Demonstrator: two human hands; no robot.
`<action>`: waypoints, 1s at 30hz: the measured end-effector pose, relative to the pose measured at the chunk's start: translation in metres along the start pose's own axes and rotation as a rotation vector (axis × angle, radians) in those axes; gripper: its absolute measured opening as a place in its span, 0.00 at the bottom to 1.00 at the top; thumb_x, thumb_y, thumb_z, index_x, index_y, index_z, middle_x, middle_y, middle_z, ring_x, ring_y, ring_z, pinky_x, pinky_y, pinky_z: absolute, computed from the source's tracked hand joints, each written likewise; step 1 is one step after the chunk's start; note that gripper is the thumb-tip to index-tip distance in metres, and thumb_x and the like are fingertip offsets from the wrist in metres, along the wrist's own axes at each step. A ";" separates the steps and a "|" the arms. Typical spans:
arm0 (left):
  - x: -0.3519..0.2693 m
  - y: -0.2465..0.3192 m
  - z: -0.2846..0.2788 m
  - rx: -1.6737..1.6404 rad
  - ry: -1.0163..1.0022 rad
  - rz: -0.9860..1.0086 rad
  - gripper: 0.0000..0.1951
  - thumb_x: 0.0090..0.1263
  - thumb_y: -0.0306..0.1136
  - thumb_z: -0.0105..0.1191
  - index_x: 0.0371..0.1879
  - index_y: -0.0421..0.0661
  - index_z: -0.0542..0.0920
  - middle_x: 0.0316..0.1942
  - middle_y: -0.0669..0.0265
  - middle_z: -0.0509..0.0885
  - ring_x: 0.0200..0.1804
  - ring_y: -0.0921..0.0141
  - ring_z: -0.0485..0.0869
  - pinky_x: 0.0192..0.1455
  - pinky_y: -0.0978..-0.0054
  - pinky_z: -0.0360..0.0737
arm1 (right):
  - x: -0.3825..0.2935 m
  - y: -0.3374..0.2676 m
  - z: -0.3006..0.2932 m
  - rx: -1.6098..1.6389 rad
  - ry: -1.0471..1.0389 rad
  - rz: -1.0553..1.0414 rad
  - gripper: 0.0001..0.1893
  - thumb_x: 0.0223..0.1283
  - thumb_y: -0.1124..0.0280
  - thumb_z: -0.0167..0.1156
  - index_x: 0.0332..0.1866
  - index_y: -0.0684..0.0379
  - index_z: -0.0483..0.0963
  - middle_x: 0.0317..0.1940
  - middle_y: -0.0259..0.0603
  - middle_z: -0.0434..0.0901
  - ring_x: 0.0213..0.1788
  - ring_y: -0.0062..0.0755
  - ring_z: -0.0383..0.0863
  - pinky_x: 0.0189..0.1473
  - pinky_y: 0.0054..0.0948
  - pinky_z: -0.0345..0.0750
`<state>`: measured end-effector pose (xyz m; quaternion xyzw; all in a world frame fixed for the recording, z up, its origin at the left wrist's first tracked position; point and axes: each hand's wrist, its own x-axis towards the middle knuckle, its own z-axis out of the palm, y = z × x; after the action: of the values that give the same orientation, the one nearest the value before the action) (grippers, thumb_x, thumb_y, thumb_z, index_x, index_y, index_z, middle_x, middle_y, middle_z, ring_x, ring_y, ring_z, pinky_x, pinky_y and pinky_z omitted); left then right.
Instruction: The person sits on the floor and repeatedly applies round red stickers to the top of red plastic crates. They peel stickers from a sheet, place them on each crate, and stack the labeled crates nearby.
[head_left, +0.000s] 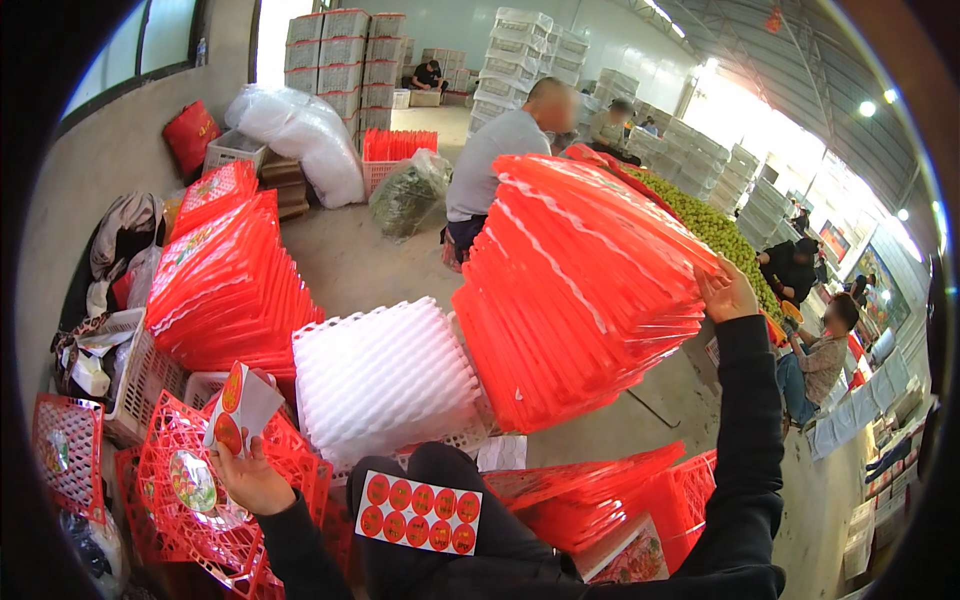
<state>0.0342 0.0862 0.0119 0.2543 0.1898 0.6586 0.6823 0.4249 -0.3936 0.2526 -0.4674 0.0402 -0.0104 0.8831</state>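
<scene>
My left hand (255, 480) holds a small bent sheet of round red stickers (244, 405) between thumb and fingers, above a heap of red lattice plastic lids (191, 465). My right hand (726, 294) touches the near right corner of a tall, leaning stack of red plastic lids (574, 300); whether its fingers pinch the top lid is unclear. Between the hands stands a pile of white foam netting sheets (382, 375). Across my thigh lies another white sheet with rows of red round stickers (418, 513).
Another stack of red lids (232, 292) leans at the left, beside a white crate (146, 375) of belongings. More red lids (615, 487) lie at my right knee. Beyond the tall stack sits a person in grey (495, 150), near a mound of green fruit (701, 217).
</scene>
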 end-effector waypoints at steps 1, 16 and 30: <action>0.001 0.000 -0.004 0.015 -0.003 0.003 0.14 0.74 0.35 0.44 0.55 0.44 0.69 0.52 0.63 0.77 0.48 0.67 0.78 0.46 0.70 0.77 | -0.007 -0.003 -0.004 -0.111 0.017 -0.011 0.10 0.59 0.66 0.63 0.36 0.57 0.71 0.28 0.37 0.75 0.30 0.28 0.76 0.31 0.22 0.76; -0.008 0.013 -0.045 0.085 -0.057 0.041 0.11 0.69 0.30 0.47 0.48 0.44 0.71 0.48 0.63 0.78 0.50 0.67 0.78 0.51 0.64 0.77 | -0.139 0.117 0.020 -0.833 -0.593 -0.482 0.19 0.70 0.62 0.49 0.20 0.54 0.63 0.13 0.25 0.60 0.14 0.12 0.56 0.17 0.16 0.52; -0.038 0.115 -0.192 0.328 0.338 0.383 0.03 0.70 0.28 0.44 0.37 0.45 0.72 0.44 0.63 0.78 0.46 0.69 0.79 0.52 0.68 0.75 | -0.282 0.585 0.186 -0.852 -1.552 -0.212 0.20 0.54 0.60 0.62 0.46 0.65 0.76 0.42 0.52 0.80 0.48 0.45 0.78 0.50 0.37 0.74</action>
<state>-0.1744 0.0669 -0.0761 0.2790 0.3532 0.7689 0.4540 0.1472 0.1048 -0.1089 -0.6327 -0.6120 0.2431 0.4075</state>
